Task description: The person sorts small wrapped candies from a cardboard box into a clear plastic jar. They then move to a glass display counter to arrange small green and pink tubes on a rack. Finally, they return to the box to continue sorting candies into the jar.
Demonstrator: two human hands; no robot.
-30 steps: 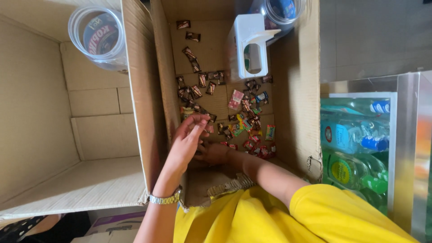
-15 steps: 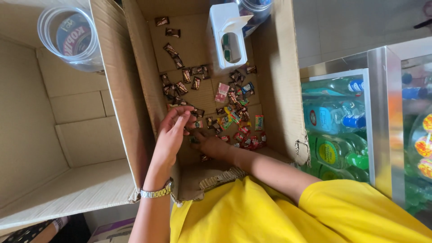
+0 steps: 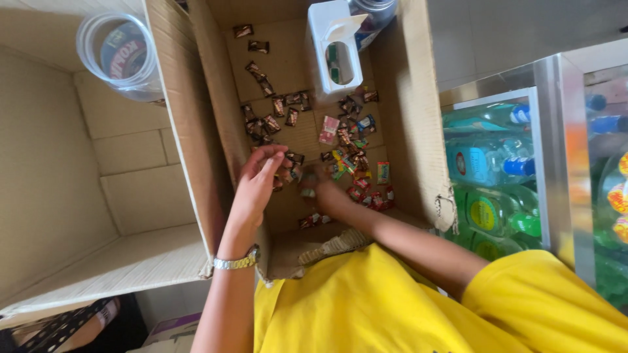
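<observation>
Item: open cardboard box [image 3: 418, 124], flaps up, seen from above; a person in a yellow shirt [image 3: 366, 307] leaned over it with both hands inside.

Contents: small wrapped sweets [image 3: 347, 140], brown, red and mixed colours, scattered loosely over the box floor, thickest near the middle and toward the right wall; a few lay apart near the far end. A white plastic dispenser [image 3: 333, 49] stood at the far end, touching a darker round container [image 3: 373, 13] behind it.

Left hand [image 3: 258, 180]: wrist bore a metal watch [image 3: 235, 263]; fingers drawn together and curled, tips near the brown sweets at the left wall. Whether they pinched one could not be told.

Right hand [image 3: 320, 189]: low on the box floor among the sweets, blurred; spread or closed could not be told.

Surroundings: clear plastic jar [image 3: 121, 55], standing outside the box to its left on a tiled surface; glass-fronted cooler [image 3: 517, 170] with bottled drinks to the right.

Handling note, as judgement: the gathering would go best if the sweets were swept together with cupped fingers rather than picked singly, working from the walls inward, with care for strays near the dispenser and under the torn near flap.
</observation>
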